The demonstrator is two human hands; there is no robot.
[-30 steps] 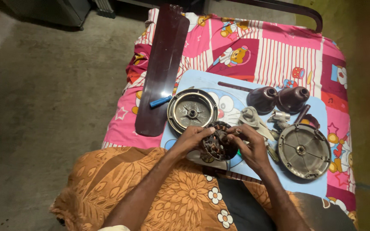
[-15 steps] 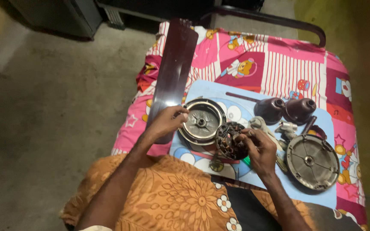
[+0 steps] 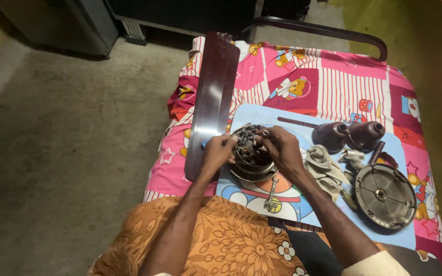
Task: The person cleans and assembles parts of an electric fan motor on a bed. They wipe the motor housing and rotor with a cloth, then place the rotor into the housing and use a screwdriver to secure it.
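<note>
Hands are working together over the round metal motor housing (image 3: 254,171), which is lying on the light blue cartoon-printed mat (image 3: 292,197) spread across the pink patterned bed (image 3: 333,76). The left hand (image 3: 217,152) is grasping the copper-wound stator core (image 3: 249,148) from the left side, while the right hand (image 3: 278,145) is clasping it from the right, fingers curled over the top of the windings. The stator is sitting in or just above the housing's bowl; which of the two cannot be told from this angle.

Judging from the pose, the stator is being seated in the housing. Doing this well is calling for keeping the core level, with both hands pressing evenly so it is not tilting or jamming on one side, and for keeping fingertips off the thin copper wire, which could be nicked. Lining the centre bore up with the housing's hub is mattering more than force.

A metal spanner (image 3: 271,194) is lying just below the housing, a long dark brown fan blade (image 3: 211,97) beside it on the left, a grey cloth (image 3: 326,168) and two dark brown bell-shaped covers (image 3: 348,135) to the right, and a second round metal cover (image 3: 383,195) further right.
</note>
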